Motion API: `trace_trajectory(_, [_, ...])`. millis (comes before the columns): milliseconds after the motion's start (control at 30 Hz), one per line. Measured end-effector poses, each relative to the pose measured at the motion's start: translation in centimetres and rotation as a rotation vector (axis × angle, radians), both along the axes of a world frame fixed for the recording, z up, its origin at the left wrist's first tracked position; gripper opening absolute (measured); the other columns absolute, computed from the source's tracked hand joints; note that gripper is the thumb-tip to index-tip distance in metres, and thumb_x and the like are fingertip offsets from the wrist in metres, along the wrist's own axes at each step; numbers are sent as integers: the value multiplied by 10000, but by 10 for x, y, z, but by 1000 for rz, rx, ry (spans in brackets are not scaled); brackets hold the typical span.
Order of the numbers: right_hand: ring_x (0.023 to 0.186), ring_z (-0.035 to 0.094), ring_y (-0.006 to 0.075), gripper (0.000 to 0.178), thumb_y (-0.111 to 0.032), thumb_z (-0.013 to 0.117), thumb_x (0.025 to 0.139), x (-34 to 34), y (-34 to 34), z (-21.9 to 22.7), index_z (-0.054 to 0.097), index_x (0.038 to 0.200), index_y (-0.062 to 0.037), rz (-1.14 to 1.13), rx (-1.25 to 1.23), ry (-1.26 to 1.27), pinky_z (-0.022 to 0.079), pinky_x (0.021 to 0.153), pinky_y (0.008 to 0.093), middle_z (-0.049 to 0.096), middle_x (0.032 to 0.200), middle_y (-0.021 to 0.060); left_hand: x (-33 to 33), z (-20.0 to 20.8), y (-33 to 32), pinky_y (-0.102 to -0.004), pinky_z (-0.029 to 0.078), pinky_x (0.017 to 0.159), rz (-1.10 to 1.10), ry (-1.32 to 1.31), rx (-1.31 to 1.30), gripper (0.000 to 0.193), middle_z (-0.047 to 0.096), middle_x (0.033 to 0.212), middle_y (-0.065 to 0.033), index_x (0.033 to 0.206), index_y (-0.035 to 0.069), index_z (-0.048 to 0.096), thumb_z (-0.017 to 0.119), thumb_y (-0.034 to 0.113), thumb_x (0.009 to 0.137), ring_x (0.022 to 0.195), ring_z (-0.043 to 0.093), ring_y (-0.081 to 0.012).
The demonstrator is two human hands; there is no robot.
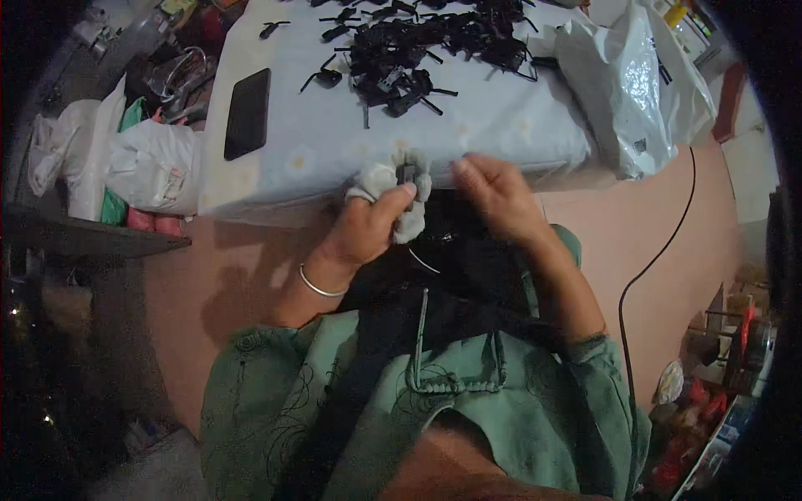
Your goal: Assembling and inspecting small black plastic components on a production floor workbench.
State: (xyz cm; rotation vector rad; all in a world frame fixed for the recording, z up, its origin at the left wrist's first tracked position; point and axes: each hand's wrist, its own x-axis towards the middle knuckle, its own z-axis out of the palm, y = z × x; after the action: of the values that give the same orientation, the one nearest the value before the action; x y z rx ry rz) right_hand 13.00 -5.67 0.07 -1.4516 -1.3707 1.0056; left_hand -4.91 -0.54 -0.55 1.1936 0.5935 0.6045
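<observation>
My left hand (372, 223) is closed around a bunched white cloth (377, 179) just off the table's near edge. Against the cloth, under my thumb, is a small dark rectangular part (407, 176). My right hand (499, 196) is raised a little to the right, apart from the cloth. Motion blurs its fingers, which look bent, and I cannot make out anything in them. Beyond both hands, a heap of small black parts with short stubs or leads (409, 63) lies on the table. A few similar pieces (330, 78) lie loose to its left.
A pale flowered cover wraps the table (292, 171). A black phone (248, 114) lies at its left side. A large white plastic bag (622, 92) stands at the right. More bags (154, 163) fill a shelf on the left. A black cable (647, 267) trails down the right.
</observation>
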Motion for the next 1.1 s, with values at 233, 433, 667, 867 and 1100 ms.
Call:
trace_trajectory(233, [661,585,256,218,-245,502,856,36,73,-5,556,896,-38,-369,390,-688,430,572,342,580,673,130,4,-1,3,-197,345,414,-16,-330,-265,204,534,784,-25,1034,43,494,437,78,842,506,430,-62])
trace_trajectory(433, [691,564,362,133,-184,493,780,36,101,-17,539,817,-64,-239,235,-992,442,596,436,578,718,184,16,-23,-4,-176,353,450,66,22,129,142,505,715,30,945,56,522,444,70,828,532,427,-30])
trace_trajectory(667, [619,547,357,124,-153,536,779,40,51,-17,521,784,-30,-291,408,-762,425,547,412,565,681,172,20,-25,-7,-176,338,443,-59,-14,-1,133,457,664,58,944,64,507,443,62,828,527,395,-11])
trace_trajectory(867, [577,547,320,118,-89,577,774,32,9,-4,512,779,9,-210,421,-504,415,504,351,555,663,158,35,-25,-4,-263,441,582,-32,147,736,167,549,754,-65,984,23,498,481,70,825,658,536,-158])
trace_trajectory(1100, [565,532,304,128,-74,597,702,29,-15,2,483,751,-44,-78,554,-1020,429,499,373,507,645,124,30,4,-8,-348,455,682,246,207,1141,145,571,861,-157,878,5,563,586,63,747,780,555,-318])
